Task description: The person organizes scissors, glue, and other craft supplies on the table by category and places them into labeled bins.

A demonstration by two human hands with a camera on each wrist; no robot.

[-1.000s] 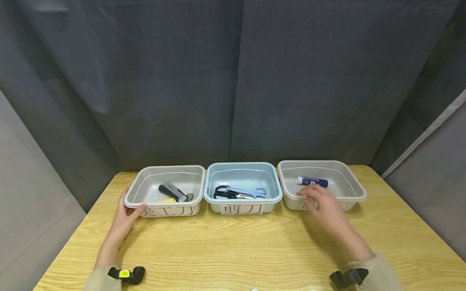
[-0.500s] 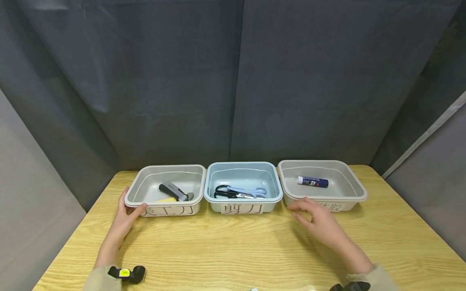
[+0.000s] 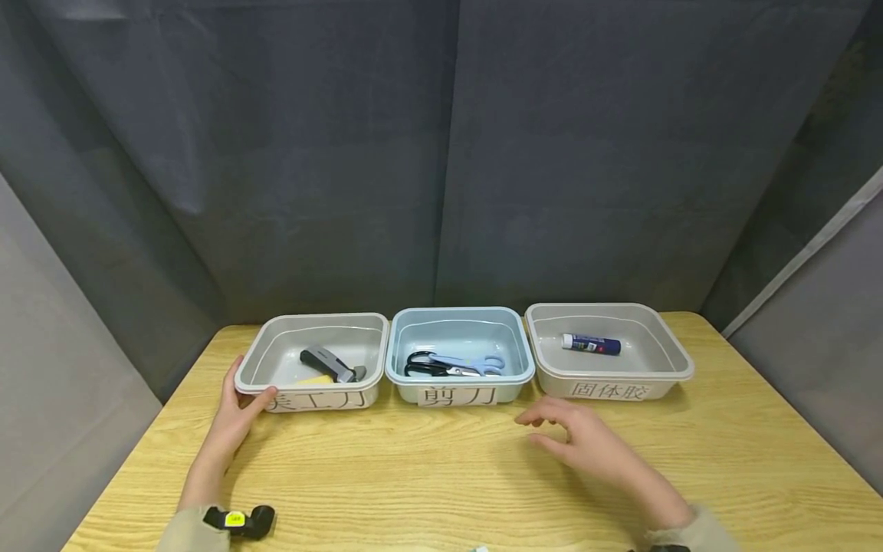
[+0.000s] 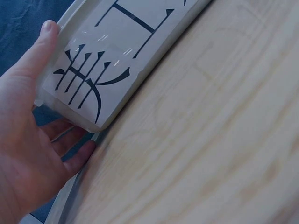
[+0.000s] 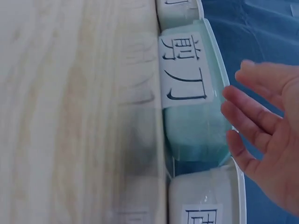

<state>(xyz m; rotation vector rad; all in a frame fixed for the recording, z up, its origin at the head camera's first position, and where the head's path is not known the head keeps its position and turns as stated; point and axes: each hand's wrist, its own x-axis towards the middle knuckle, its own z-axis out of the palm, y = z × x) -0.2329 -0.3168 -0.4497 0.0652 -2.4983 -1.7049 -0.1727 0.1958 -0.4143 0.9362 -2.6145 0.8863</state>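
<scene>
My left hand (image 3: 234, 420) grips the near left corner of the left grey bin (image 3: 279, 354), thumb on the rim and fingers around the side. The left wrist view shows the thumb along the edge beside the bin's label (image 4: 88, 84). In that bin lie a grey-and-black utility knife (image 3: 329, 363) and something yellow (image 3: 316, 379), partly hidden by the front wall. My right hand (image 3: 582, 441) is over the table before the gap between the middle and right bins, fingers loosely bent, holding nothing. A blue glue stick (image 3: 593, 345) with a white end lies in the right grey bin (image 3: 651, 356).
The light blue middle bin (image 3: 458, 326) holds blue-handled scissors (image 3: 476, 363) and black-handled scissors (image 3: 428, 369). All three bins stand in a row at the back of the wooden table (image 3: 386, 475), before a dark curtain (image 3: 310, 169). A small pale object (image 3: 480, 549) shows at the bottom edge.
My right hand has drawn back from the right bin's front rim, toward me and to the left, uncovering its label. My left hand and the things in the bins have stayed put.
</scene>
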